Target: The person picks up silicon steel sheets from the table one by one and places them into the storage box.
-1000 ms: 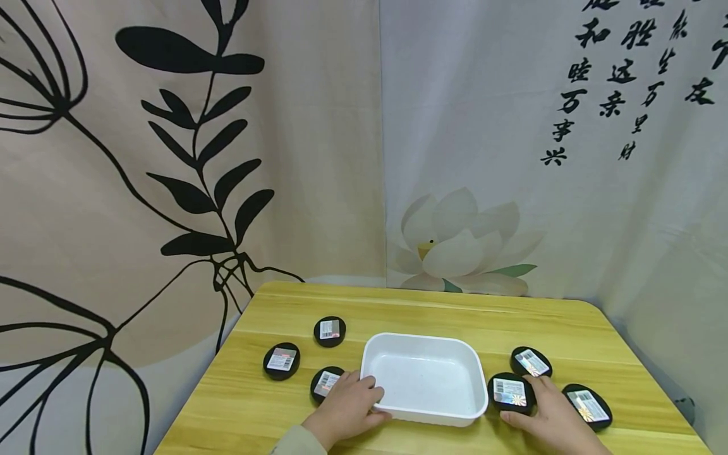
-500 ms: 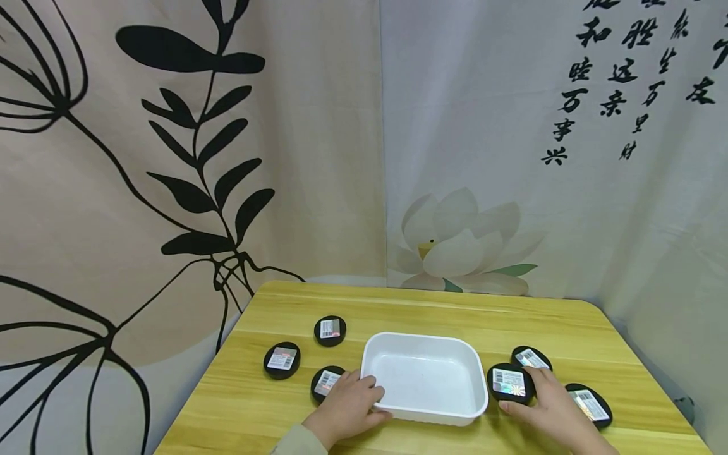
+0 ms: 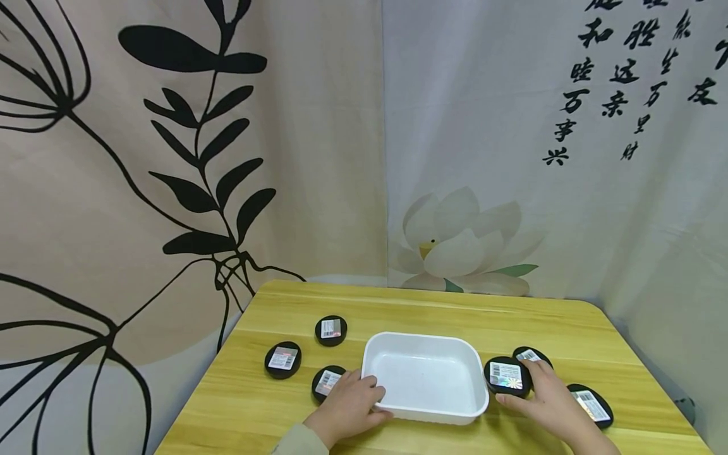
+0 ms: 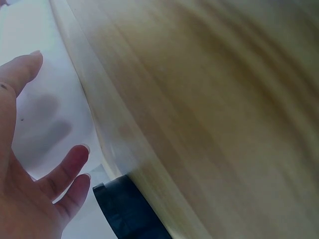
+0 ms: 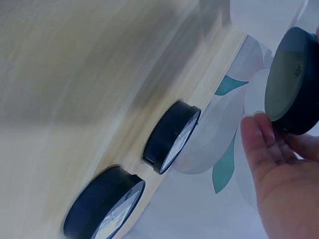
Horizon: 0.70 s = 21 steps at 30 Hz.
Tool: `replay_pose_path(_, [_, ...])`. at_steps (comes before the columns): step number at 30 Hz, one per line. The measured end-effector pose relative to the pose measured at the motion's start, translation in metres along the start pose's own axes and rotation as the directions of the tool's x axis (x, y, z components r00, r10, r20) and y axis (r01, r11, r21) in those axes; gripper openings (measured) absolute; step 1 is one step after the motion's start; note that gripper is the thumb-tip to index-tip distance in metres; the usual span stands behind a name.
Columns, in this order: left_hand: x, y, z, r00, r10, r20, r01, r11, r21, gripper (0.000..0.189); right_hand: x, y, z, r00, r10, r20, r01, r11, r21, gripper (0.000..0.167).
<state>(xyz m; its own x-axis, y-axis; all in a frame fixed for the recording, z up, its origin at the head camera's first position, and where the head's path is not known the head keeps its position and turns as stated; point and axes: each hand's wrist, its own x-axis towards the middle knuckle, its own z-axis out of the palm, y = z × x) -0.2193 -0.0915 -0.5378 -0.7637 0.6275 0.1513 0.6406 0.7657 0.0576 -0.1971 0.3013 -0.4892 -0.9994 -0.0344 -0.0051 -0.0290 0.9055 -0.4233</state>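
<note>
My right hand (image 3: 550, 403) grips a flat round black container (image 3: 506, 375) by its edge, with its barcode label facing up. In the right wrist view this container (image 5: 299, 79) is held above the table, its pale greenish underside showing. My left hand (image 3: 348, 407) holds the near left corner of a white rectangular tray (image 3: 425, 379), fingers over the rim and thumb along the front wall. The held container is close by the tray's right wall. A similar container (image 3: 326, 382) sits partly hidden behind the left hand.
On the wooden table (image 3: 455, 309), two more black containers lie left of the tray, one (image 3: 282, 360) nearer the edge and one (image 3: 330, 330) farther back. Right of the tray are another (image 3: 531, 355), partly covered by the right hand, and one (image 3: 591, 406) beside the wrist. A printed curtain (image 3: 318, 158) hangs behind.
The right hand has raised its black container slightly and brought it a little left, toward the tray. The left hand and tray stay put.
</note>
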Motion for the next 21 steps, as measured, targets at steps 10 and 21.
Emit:
replay_pose_path(10, [0.0, -0.001, 0.002, 0.999, 0.019, -0.027, -0.019, 1.0, 0.008, 0.04, 0.001, -0.002, -0.001, 0.999, -0.015, -0.029, 0.015, 1.0, -0.006, 0.109])
replay_pose_path(21, [0.0, -0.001, 0.0, 1.0, 0.003, 0.006, -0.003, 1.0, -0.003, 0.039, 0.002, -0.011, -0.001, 0.998, -0.049, -0.039, 0.05, 0.999, 0.012, 0.105])
